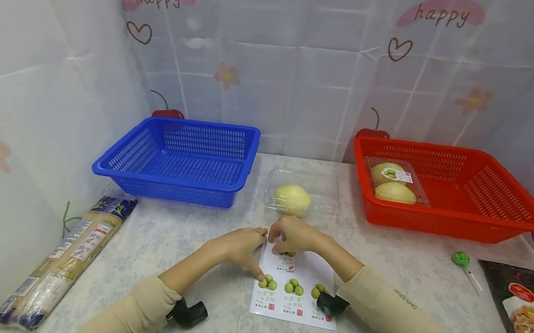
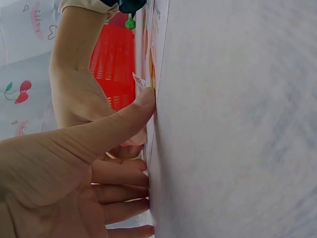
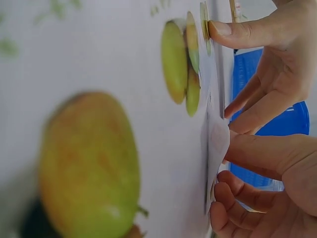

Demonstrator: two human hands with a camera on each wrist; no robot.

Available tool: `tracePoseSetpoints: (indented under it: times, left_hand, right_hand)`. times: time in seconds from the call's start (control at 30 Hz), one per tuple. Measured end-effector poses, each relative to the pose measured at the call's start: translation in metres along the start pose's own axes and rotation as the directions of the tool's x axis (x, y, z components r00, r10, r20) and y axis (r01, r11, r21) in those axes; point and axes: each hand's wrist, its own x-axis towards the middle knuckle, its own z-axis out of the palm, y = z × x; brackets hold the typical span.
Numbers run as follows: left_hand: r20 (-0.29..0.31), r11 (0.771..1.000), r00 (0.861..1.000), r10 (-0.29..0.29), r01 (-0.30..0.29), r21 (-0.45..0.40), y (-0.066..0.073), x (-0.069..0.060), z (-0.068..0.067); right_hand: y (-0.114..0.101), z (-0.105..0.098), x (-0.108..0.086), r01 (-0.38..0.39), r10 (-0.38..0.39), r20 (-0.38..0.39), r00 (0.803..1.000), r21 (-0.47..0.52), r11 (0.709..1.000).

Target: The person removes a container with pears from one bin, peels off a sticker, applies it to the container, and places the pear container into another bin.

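A white sheet of fruit-picture stickers (image 1: 295,304) lies on the table between the two hands. My left hand (image 1: 242,247) rests on its left edge, thumb (image 2: 144,97) pressed down and the other fingers fairly straight. At the sheet's upper part my right hand (image 1: 296,234) pinches one sticker (image 3: 219,141), whose edge stands up from the backing in the right wrist view. Just behind the hands is a clear plastic box (image 1: 324,193) with a pale yellow-green fruit (image 1: 292,198) in it.
A blue basket (image 1: 172,181) stands at back left. At back right, a red basket (image 1: 455,225) holds a clear box with two fruits (image 1: 395,192) and a sticker. A noodle pack (image 1: 70,259) lies left; a green lollipop (image 1: 462,259) and black food packet (image 1: 528,321) lie right.
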Motion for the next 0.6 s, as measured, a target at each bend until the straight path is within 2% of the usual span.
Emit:
tracePoseSetpoints:
  times: [0.2, 0.43, 0.6]
  left_hand:
    - [-0.007, 1.000, 1.000, -0.002, 0.002, 0.001, -0.0013, 0.0000, 0.0010]
    - [-0.010, 1.000, 1.000, -0.010, 0.010, 0.009, -0.0005, 0.0001, 0.0012]
    - [-0.003, 1.000, 1.000, -0.028, 0.028, -0.002, -0.0001, 0.0013, 0.0026]
  right_hand:
    - [-0.0020, -0.0007, -0.0012, -0.014, 0.014, -0.005, 1.000, -0.004, 1.000]
    - [-0.0017, -0.0014, -0.0038, -0.034, 0.036, -0.051, 0.998, 0.036, 0.999]
    - [-0.0024, -0.0014, -0.0060, -0.108, 0.112, -0.064, 0.992, 0.061, 0.992]
